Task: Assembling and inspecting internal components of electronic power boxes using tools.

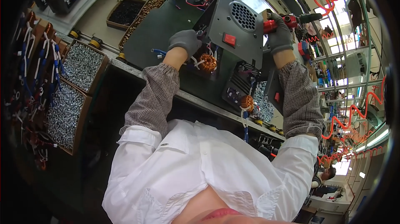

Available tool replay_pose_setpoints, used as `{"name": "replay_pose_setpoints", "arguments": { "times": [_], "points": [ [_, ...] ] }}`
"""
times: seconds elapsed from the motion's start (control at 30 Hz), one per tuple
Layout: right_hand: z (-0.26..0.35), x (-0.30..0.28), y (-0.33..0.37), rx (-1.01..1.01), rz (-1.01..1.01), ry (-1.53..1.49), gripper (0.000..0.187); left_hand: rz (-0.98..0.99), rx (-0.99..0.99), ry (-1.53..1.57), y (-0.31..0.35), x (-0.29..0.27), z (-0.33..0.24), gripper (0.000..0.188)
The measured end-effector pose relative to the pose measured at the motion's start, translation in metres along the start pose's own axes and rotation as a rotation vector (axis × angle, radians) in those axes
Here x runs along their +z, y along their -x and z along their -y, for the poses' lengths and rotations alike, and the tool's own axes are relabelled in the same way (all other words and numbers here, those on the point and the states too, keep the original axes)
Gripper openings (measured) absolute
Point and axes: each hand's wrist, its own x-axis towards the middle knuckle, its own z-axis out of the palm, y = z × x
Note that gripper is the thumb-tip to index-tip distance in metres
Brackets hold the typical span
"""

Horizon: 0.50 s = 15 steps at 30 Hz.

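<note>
Steadying rigid, probably heavy grey metal housing (233,28) by its left edge with clenched gloved left hand (185,41), right hand (280,36) gripping red power screwdriver (287,21).

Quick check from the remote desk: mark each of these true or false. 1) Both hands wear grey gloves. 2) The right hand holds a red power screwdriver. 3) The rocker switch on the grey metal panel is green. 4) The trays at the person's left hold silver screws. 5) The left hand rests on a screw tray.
1) True: the left hand and right hand both wear grey gloves.
2) True: the right hand grips a red power screwdriver.
3) False: the rocker switch on the grey metal panel is red.
4) True: the screw trays hold silver screws.
5) False: the left hand is at the panel's left edge, above a copper coil.
</note>
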Motion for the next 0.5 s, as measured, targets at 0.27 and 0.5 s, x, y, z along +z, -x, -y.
{"name": "replay_pose_setpoints", "arguments": {
  "times": [0.27, 0.5],
  "points": [
    [0.073, 0.112, 0.027, -0.604, 0.172, 0.206, 0.038, 0.013, 0.018, -0.185, -0.042, 0.025, -0.009, 0.033],
    [0.032, 0.202, 0.074, -0.494, 0.577, 0.101, 0.028, 0.003, 0.103, -0.356, -0.053, 0.042, -0.014, 0.026]
  ]
}}
